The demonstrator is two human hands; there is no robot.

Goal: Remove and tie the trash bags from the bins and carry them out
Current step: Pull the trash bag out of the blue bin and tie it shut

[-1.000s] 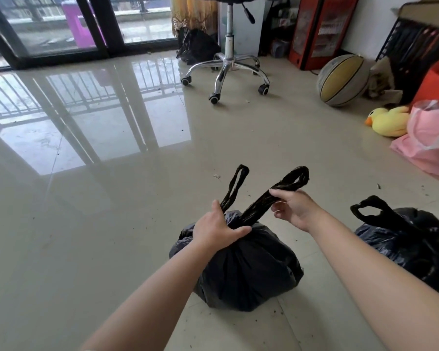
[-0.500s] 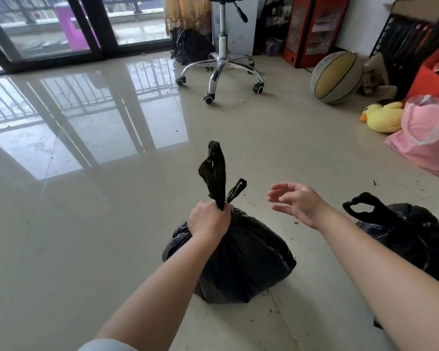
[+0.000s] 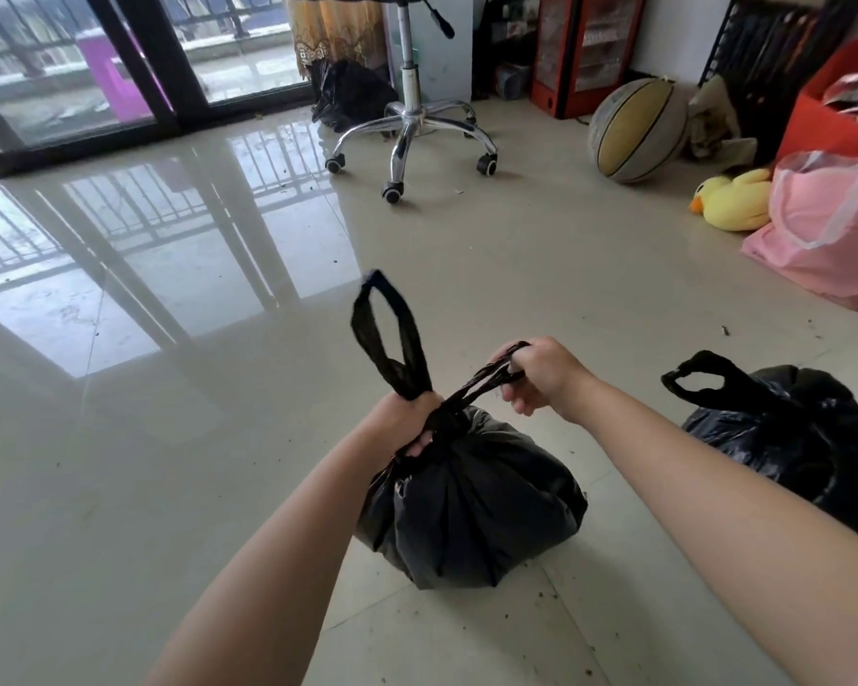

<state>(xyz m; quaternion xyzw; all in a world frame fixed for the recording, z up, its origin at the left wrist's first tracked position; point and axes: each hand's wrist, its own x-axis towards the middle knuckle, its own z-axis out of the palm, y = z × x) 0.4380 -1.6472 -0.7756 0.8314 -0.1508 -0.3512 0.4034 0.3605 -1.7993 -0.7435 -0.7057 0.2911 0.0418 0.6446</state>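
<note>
A full black trash bag (image 3: 471,507) sits on the tiled floor in front of me. My left hand (image 3: 407,423) is shut on its gathered neck, and one handle loop (image 3: 387,334) stands up above the fist. My right hand (image 3: 541,376) is shut on the other handle loop (image 3: 481,381), stretched taut to the right of the neck. A second black trash bag (image 3: 783,438) lies to the right, partly behind my right forearm, its handle loop sticking up. A third black bag (image 3: 350,94) rests far back beside the chair.
An office chair's chrome wheeled base (image 3: 409,136) stands at the back. A basketball (image 3: 637,131), a yellow plush duck (image 3: 729,200), a pink bag (image 3: 833,225) and a red container (image 3: 838,111) line the right side. Glass sliding doors (image 3: 120,56) lie at the far left. Small crumbs dot the floor.
My right hand, open and empty half a second ago, has closed on the second handle loop and pulled it right. The left hand still grips the bag's neck.
</note>
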